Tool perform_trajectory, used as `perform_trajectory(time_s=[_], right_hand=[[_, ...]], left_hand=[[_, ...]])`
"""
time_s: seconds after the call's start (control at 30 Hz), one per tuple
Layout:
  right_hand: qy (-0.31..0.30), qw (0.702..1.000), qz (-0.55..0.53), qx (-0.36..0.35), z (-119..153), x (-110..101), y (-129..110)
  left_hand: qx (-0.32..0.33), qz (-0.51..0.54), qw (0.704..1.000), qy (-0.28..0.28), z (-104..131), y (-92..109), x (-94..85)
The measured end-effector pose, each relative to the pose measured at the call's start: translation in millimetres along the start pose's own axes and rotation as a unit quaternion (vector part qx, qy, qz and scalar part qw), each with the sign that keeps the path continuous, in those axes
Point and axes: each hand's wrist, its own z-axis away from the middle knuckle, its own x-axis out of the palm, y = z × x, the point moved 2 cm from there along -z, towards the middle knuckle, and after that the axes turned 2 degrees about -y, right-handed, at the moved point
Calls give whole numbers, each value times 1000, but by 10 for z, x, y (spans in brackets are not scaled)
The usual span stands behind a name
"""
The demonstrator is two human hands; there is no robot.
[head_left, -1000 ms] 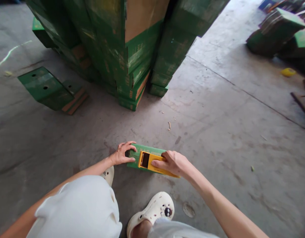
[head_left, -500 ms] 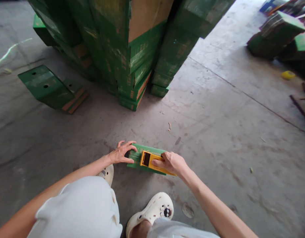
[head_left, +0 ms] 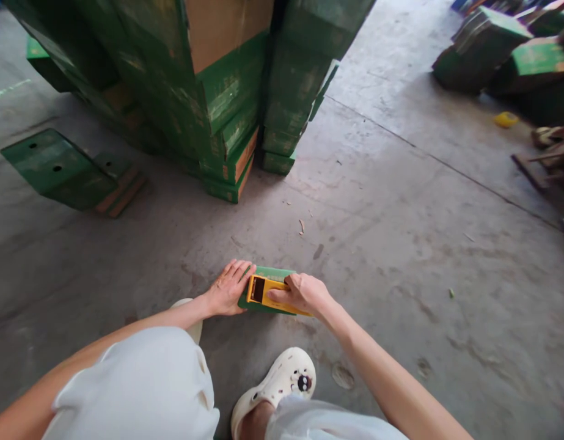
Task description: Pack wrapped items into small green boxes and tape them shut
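Observation:
A small green carton (head_left: 275,274) lies on the concrete floor in front of my feet. My left hand (head_left: 230,287) rests flat over its left end, fingers extended and close beside the tool. In my right hand (head_left: 303,293) is a yellow tool (head_left: 263,290) with a dark window near its left end, held over the top of the carton. My thumb lies along the tool; its underside is hidden.
Tall stacks of green cartons (head_left: 236,91) stand ahead. A green box with holes (head_left: 57,168) lies at the left. More green boxes (head_left: 483,49) and a yellow roll (head_left: 506,119) are at the upper right. My white clog (head_left: 282,382) is just below the carton.
My left hand has flattened onto the carton's left end, where its fingers were arched before. The yellow tool sits nearer to that hand. The view has shifted, so the stacks appear further left.

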Motion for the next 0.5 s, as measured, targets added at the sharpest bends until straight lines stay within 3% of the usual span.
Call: perform_trajectory(time_s=[0.2, 0.33, 0.5], right_hand=[[-4, 998, -37, -41, 173, 65, 309], [-9, 1000, -10, 14, 290, 30, 536], [1, 999, -6, 44, 199, 28, 533]], left_hand=[[15, 11, 1000, 0, 20, -65, -19], [13, 28, 1000, -1, 12, -60, -6], [11, 13, 1000, 1, 6, -48, -30]])
